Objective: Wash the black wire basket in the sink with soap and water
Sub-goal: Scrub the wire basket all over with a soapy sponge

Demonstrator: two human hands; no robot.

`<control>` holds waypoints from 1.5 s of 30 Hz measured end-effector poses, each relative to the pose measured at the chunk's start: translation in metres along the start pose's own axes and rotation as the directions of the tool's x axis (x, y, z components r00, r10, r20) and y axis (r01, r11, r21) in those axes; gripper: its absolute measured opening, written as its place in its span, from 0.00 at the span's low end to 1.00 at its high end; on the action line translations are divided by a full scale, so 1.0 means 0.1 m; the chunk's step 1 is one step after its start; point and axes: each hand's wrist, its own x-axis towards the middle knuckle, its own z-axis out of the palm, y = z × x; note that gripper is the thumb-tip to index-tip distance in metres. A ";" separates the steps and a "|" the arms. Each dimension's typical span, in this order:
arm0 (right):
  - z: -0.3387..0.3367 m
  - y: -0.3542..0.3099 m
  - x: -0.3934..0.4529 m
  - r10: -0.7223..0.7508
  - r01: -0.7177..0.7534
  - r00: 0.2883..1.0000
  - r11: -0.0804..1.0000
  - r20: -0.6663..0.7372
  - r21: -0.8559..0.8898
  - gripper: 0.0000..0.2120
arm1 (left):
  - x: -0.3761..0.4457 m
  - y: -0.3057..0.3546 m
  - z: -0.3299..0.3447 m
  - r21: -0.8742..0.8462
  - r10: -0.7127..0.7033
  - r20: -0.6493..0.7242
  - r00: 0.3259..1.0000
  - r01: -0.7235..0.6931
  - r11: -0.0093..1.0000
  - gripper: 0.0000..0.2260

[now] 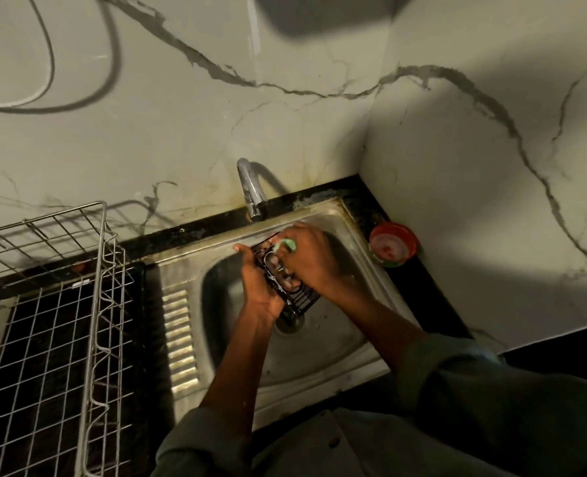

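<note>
Your left hand [261, 287] grasps the small black wire basket [286, 280] by its long edge above the steel sink [319, 342]; your right hand [307, 256] pinches a green scrubber [286, 244]. Likely light, stiff, soap-slick: keep your grip on the rim.

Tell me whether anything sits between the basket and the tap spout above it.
Nothing visible does. The black wire basket is gripped by the left hand over the sink, just below the tap; only the right hand, holding a green scrubber, rests on it.
</note>
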 end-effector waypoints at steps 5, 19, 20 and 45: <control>0.14 -0.15 0.39 0.042 -0.041 0.998 0.999 -0.045 0.017 0.11 | 0.00 0.01 0.02 -0.014 -0.036 0.000 0.999 0.036 0.999 0.42; -0.33 0.18 -0.39 0.203 -0.193 0.978 0.964 0.038 -0.185 0.07 | 0.04 0.06 -0.13 -0.173 -0.090 -0.019 0.996 0.085 0.981 0.41; -0.32 0.19 -0.35 0.234 -0.223 0.971 0.958 0.043 -0.179 0.06 | 0.02 0.03 -0.10 -0.173 -0.097 -0.005 0.995 0.095 0.980 0.40; 0.07 -0.05 -0.17 -0.095 0.109 0.992 0.974 0.079 -0.197 0.11 | -0.10 0.27 -0.01 -0.259 0.001 -0.036 0.999 -0.010 0.966 0.48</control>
